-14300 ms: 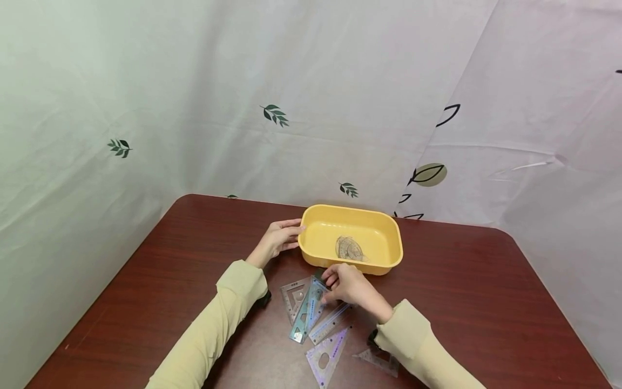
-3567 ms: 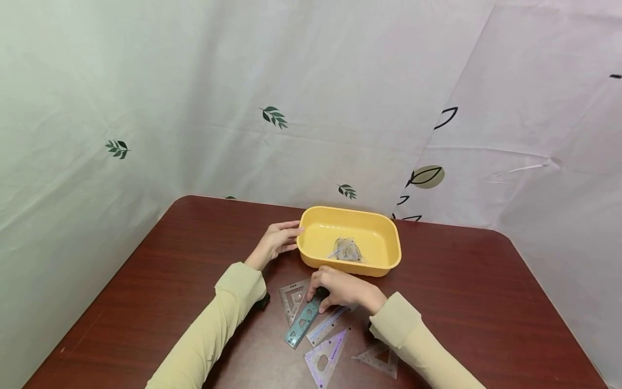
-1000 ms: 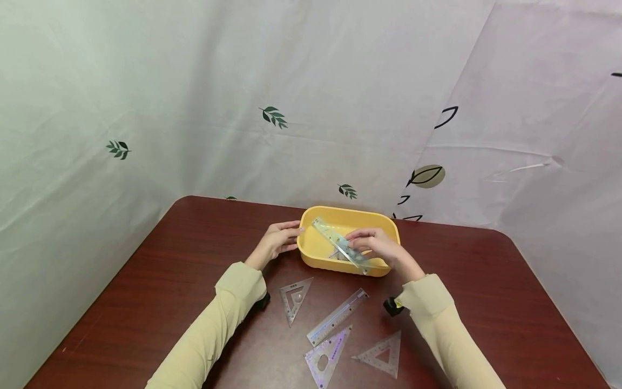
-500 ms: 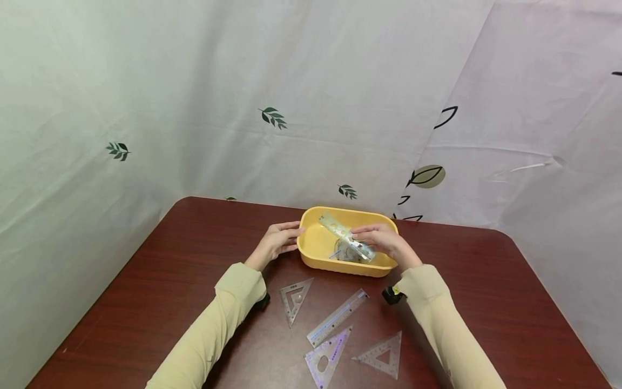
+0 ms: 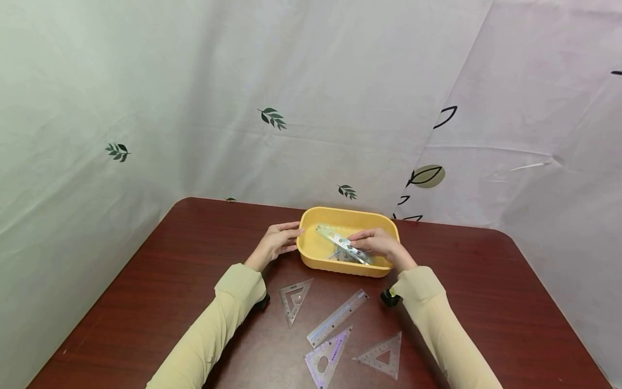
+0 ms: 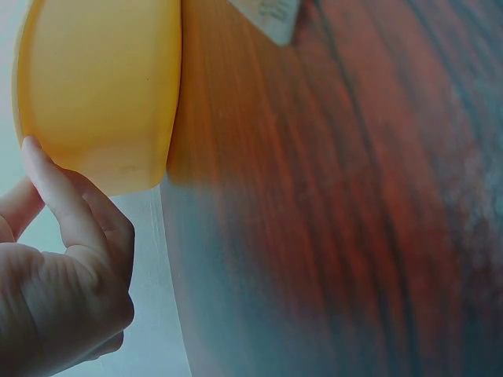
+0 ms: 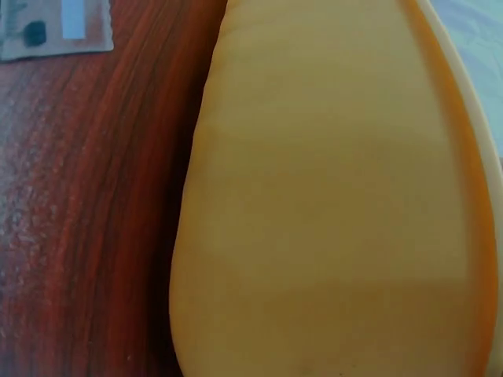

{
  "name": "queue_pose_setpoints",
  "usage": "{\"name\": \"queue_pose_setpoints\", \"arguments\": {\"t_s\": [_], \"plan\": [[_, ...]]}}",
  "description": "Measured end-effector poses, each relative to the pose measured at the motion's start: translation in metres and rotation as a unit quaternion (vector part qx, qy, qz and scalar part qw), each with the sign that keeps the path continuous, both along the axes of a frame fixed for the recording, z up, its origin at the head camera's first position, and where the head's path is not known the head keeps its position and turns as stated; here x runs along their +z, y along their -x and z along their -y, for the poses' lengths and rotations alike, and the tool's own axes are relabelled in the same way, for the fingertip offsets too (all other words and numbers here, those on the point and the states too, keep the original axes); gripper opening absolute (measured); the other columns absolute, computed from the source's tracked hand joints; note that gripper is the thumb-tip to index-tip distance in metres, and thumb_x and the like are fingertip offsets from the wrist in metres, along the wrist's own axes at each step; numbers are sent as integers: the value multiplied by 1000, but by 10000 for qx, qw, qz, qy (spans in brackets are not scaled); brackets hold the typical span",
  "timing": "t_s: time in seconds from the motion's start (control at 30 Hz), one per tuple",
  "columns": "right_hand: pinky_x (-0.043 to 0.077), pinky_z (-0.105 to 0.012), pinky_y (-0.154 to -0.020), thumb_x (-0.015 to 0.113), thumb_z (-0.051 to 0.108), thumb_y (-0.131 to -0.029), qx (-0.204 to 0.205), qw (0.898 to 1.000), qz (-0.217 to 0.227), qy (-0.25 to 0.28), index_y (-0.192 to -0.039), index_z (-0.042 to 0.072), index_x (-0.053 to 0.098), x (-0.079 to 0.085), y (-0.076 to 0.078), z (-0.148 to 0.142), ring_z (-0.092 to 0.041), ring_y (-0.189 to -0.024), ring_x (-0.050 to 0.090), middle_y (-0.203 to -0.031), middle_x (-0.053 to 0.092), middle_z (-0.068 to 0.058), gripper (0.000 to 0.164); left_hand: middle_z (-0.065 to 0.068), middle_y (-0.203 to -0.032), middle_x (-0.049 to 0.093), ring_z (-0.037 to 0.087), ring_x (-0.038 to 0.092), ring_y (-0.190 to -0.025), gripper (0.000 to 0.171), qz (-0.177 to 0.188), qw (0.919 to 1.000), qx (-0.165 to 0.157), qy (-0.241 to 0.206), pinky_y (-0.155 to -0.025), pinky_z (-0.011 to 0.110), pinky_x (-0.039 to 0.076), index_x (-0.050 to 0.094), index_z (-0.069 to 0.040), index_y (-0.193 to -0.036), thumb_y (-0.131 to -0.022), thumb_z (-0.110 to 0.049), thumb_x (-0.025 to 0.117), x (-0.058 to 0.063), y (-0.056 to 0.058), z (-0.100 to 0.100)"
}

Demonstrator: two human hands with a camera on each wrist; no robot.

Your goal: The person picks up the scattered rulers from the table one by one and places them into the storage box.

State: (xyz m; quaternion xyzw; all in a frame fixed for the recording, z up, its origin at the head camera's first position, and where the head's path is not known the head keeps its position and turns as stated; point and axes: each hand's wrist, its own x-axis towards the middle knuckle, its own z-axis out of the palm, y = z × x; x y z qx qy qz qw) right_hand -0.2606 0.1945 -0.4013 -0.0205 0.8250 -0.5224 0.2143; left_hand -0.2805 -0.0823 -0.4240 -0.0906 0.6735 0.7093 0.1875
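Observation:
A yellow tub (image 5: 355, 210) stands at the middle back of the dark red table (image 5: 170, 259). My right hand (image 5: 357, 243) reaches over its front right rim and pinches a blue-green ruler (image 5: 337, 240), which slants down inside the tub over a clear protractor-like piece. My left hand (image 5: 293, 237) rests with nearly straight fingers against the tub's left end. In the left wrist view my fingers (image 6: 71, 228) touch the yellow tub (image 6: 94, 86). The right wrist view is filled by the wall of the yellow tub (image 7: 330, 196); my right hand is hidden there.
In front of the tub lie a clear set square (image 5: 293, 297), a straight clear ruler (image 5: 337, 324), a purple-tinted set square (image 5: 326, 356) and another clear set square (image 5: 381, 354). A printed curtain hangs close behind the table.
My right hand lifted the blue-green ruler off the table, carried it over the tub, and has now lowered it further inside. My left hand stayed at the tub's left end.

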Motion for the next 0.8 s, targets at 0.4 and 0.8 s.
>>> {"name": "queue_pose_setpoints", "arguments": {"t_s": [0.4,0.8], "plan": [[53,-18,-69,67,9,-89,343,9978,-469,-335,-116,-7,67,-12,-2,0,-1,-80,58,-121,64,-21,31,-3,-79,68,4,65,-61,48,18,10000,-2,-35,-54,15,55,55,-10,-136,-90,-16,69,0,0,0],[51,-17,-66,71,10,-86,16,9948,-650,-784,-108,-3,72,-12,-4,5,-4,-84,60,-121,65,-19,25,-3,-78,68,4,64,-60,48,-2,10000,-38,-46,-53,15,55,55,-10,-136,-90,-16,69,-1,0,1]]}}
